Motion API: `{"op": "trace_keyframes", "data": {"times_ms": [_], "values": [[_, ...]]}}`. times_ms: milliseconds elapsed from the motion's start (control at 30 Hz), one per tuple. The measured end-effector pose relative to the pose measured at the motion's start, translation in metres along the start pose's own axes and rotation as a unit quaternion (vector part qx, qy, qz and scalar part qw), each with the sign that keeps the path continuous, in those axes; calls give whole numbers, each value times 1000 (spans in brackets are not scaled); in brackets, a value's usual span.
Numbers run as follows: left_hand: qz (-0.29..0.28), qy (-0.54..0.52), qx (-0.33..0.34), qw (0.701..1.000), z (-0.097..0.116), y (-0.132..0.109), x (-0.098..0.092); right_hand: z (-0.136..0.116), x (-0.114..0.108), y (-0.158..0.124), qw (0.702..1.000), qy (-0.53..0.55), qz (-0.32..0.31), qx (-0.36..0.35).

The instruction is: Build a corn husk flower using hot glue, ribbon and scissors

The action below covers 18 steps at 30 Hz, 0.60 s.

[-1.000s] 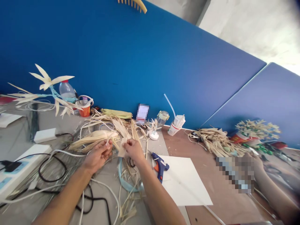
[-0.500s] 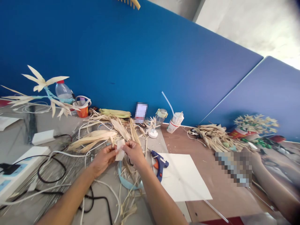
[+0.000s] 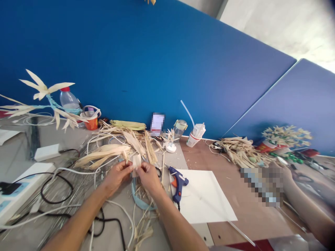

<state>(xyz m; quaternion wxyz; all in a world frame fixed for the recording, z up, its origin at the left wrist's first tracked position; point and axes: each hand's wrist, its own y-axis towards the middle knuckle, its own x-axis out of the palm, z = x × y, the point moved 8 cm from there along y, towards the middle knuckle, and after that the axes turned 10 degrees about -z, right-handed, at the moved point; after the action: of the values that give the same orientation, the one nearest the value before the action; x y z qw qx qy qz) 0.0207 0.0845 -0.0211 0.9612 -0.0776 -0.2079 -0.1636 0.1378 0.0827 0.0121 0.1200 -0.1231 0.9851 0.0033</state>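
Between my two hands is a small pale piece of corn husk [image 3: 136, 161], held upright over the table. My left hand [image 3: 118, 177] pinches its left edge with thumb and fingers. From the other side my right hand [image 3: 149, 177] grips it, fingers curled in. Just beyond them lies a heap of dried corn husks [image 3: 108, 153]. Beneath my hands are a light blue ribbon loop [image 3: 140, 202] and thin husk scraps. A blue glue gun [image 3: 179, 183] rests right of my right hand, on a white sheet [image 3: 206, 198].
Left are a white power strip [image 3: 23, 188] and tangled cables. Husk flowers [image 3: 43, 90] stand by a bottle [image 3: 70, 100]. A phone [image 3: 157, 124], jar [image 3: 180, 127] and paper cup [image 3: 194, 136] line the blue partition. At right another person's arm [image 3: 305, 198] reaches in near more husks [image 3: 235, 151].
The husk piece now sits a little higher, and my right hand has shifted down along it. The glue gun's cord has come into view beside my right forearm.
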Motion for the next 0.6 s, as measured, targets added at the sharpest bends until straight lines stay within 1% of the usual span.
{"op": "trace_keyframes", "data": {"times_ms": [133,267,367,467,600], "values": [[17,32,11,999,6,-2,1,4,-3,1,1000,25,14,-6],[27,42,-2,999,7,-2,3,9,0,1,998,68,9,9],[9,30,-8,999,4,-2,5,16,5,0,990,135,-14,36],[-19,16,-21,999,0,-2,7,21,8,0,975,218,-24,46],[-46,-1,-33,998,-2,-3,8,25,10,-1,956,284,-44,62]]}}
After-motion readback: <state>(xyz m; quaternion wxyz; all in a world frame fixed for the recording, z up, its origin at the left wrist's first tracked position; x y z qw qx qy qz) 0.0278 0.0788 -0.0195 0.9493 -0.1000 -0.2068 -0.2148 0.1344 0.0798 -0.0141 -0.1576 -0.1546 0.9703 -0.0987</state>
